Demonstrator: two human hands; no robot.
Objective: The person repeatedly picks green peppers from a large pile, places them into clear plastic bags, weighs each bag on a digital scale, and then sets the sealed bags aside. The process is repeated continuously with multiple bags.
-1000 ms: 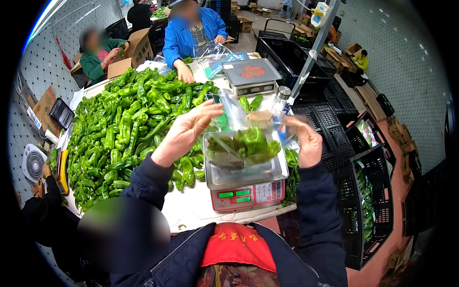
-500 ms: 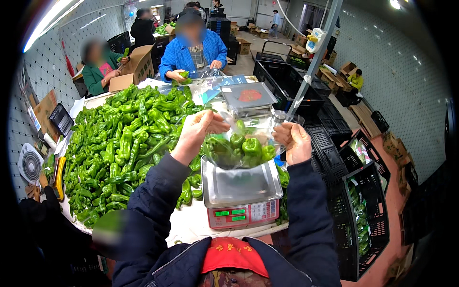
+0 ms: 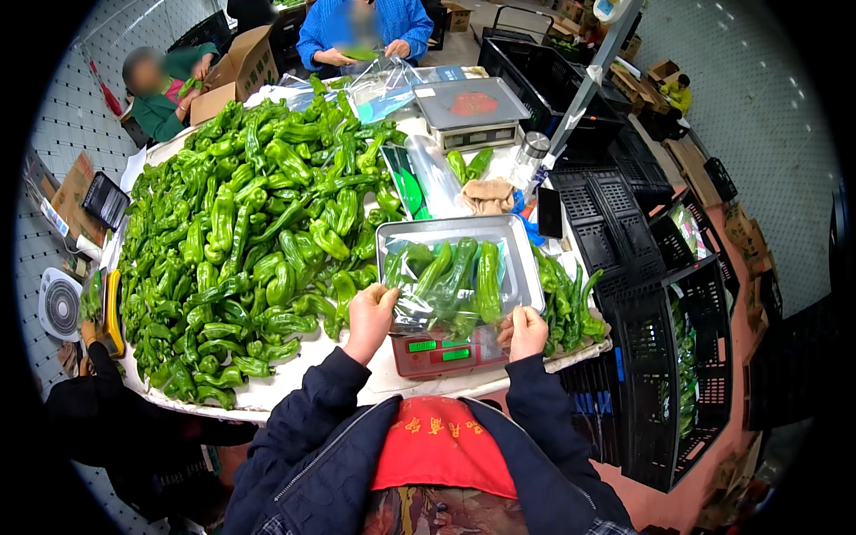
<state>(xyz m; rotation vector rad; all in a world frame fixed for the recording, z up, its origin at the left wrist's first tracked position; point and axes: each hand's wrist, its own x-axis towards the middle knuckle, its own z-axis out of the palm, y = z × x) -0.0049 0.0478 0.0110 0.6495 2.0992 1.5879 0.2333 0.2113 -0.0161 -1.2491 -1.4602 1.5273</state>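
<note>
A clear plastic bag of long green peppers (image 3: 455,281) lies over the near part of the metal weighing pan (image 3: 522,245). My left hand (image 3: 368,319) pinches the bag's near left corner. At the near right corner, my right hand (image 3: 525,333) grips the film between thumb and fingers. Below the pan, the red-fronted scale (image 3: 413,361) shows green lit displays, partly seen through the bag. A large heap of loose green peppers (image 3: 241,267) spreads over the table left of the scale, with a smaller pile (image 3: 571,308) on its right.
Behind the scale lie clear bags (image 3: 432,174), a tan cloth (image 3: 488,197), a phone (image 3: 549,212) and a glass jar (image 3: 532,152). A second scale (image 3: 470,102) stands farther back. Black crates (image 3: 637,392) fill the right side. Across the table, a person in blue (image 3: 415,27) handles a pepper.
Both hands have come down and nearer to me with the bag, from above the scale to its pan. The peppers now lie lengthwise in it. My view has tilted downward.
</note>
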